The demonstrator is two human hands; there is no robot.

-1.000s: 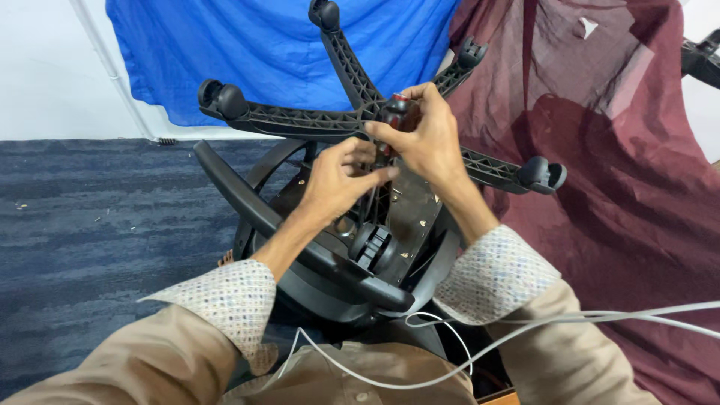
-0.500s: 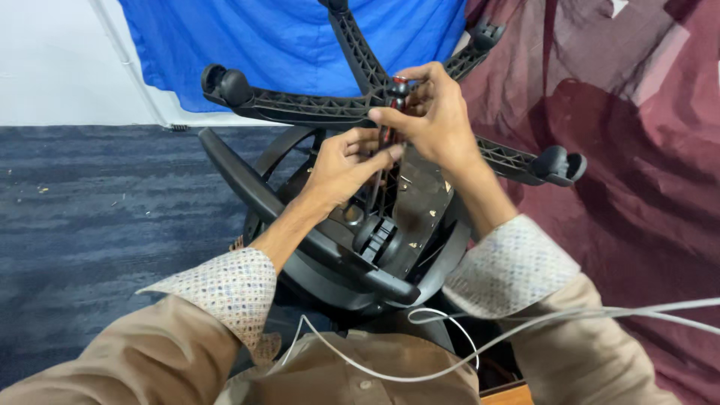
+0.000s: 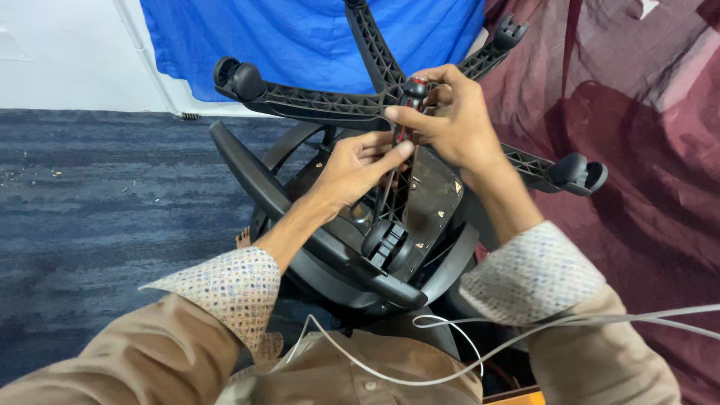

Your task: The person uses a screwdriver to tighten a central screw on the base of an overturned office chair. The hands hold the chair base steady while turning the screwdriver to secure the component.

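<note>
Both hands (image 3: 420,139) have risen, gripping a red-and-black screwdriver (image 3: 409,101) at the upturned black chair base (image 3: 315,101).

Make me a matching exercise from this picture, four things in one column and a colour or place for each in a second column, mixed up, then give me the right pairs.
Things:
1. Hanging cloth behind the chair base
2. Draped fabric on the right
3. Castor wheel at the upper left
4. Thin cable across the lap

Descriptions:
A. White
B. Blue
C. Black
D. Maroon

Right pairs: 1-B, 2-D, 3-C, 4-A.

Both the left hand and the right hand are at the hub of the black chair base, on a screwdriver with a red and black handle.
</note>
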